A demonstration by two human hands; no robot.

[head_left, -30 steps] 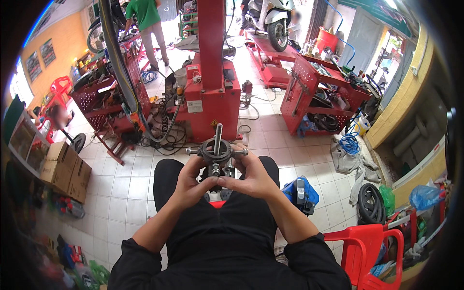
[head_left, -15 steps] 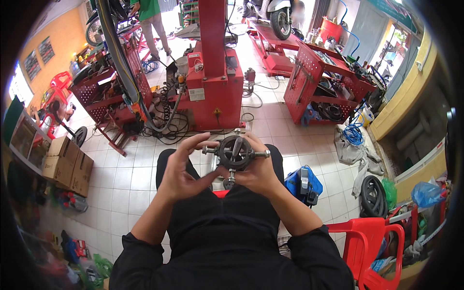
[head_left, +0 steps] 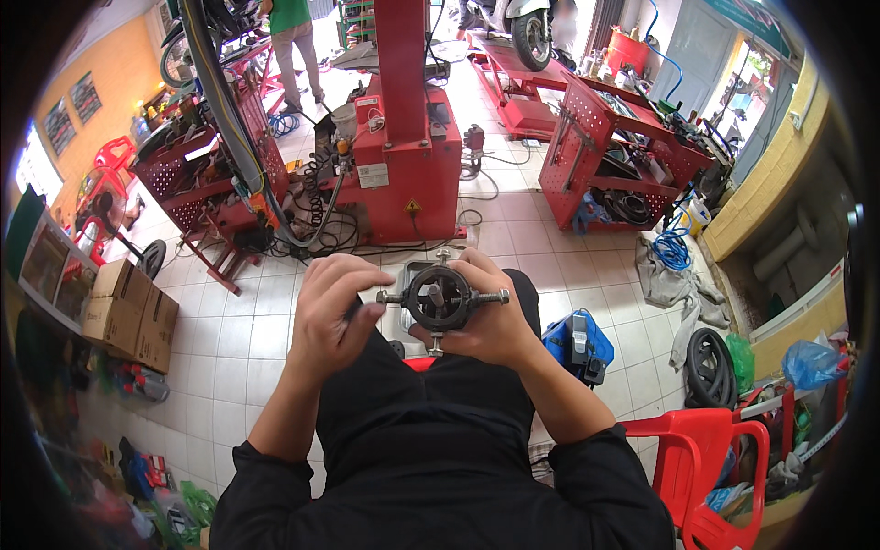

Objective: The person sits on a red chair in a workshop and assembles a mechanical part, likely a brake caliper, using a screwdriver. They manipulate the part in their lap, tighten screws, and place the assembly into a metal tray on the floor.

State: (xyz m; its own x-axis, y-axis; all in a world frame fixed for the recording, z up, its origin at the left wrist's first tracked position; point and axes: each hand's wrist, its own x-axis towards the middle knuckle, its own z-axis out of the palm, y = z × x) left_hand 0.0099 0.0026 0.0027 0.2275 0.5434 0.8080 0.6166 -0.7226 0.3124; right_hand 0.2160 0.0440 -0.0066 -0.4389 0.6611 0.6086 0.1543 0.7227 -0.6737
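Observation:
My right hand [head_left: 492, 316] grips a dark metal ring [head_left: 414, 316] in front of my knees. Several silver bolts stick outward from its rim, and a grey metal piece [head_left: 436, 294] shows inside its opening. My left hand [head_left: 332, 312] is just left of the ring, next to the head of the left bolt [head_left: 383, 298]. Its fingers are bent, with the thumb apart from them, and nothing shows between them. Whether a fingertip touches that bolt I cannot tell. Part of a silver tray-like object [head_left: 408, 272] shows behind the ring, mostly hidden.
A red machine base [head_left: 408, 174] with cables on the floor stands ahead. Red tool carts are at left [head_left: 174, 188] and right [head_left: 573, 151]. A blue case [head_left: 598, 346] lies right of my knee, near a red plastic chair [head_left: 683, 449]. Cardboard boxes [head_left: 124, 312] stand at left.
My left hand has drawn back leftward from the ring and its fingers have curled more. The ring has tilted, so its opening faces me more and the grey piece inside looks shorter.

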